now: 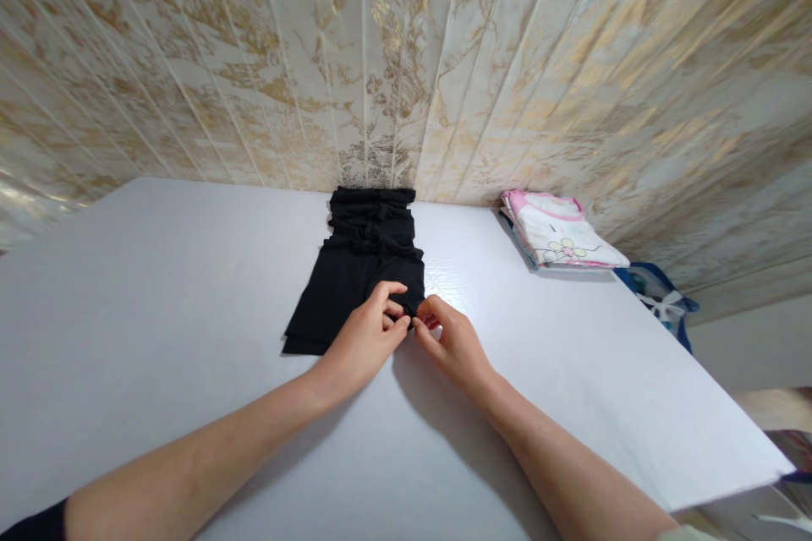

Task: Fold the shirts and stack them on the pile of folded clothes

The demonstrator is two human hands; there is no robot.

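A black garment (361, 266) lies flat on the white counter (158, 287), its far end touching the wall (406, 59) and its near end toward the person. It looks folded into a long strip, with bunched, gathered bands across its far part and a smoother panel nearer.

Both hands meet at the garment's near right corner. The left hand (368, 334) rests on the cloth, its fingers (394, 304) curled and pinching the black edge between thumb and fingertips. The right hand (453, 342) sits just beside it on the bare counter, its fingers (428, 317) also closed on that same corner, so the two sets of fingertips nearly touch. Both forearms stretch in from the lower edge of the view, and a dark sleeve shows at the left elbow.

Well apart to the right, near the wall, sits a folded stack (562, 232) of white clothes with pink trim and a flower print. Past the counter's right edge, a blue bag (660, 292) with white straps hangs or stands lower down; how it is held up I cannot tell. The wall is panelled in a cream and gold marbled pattern.
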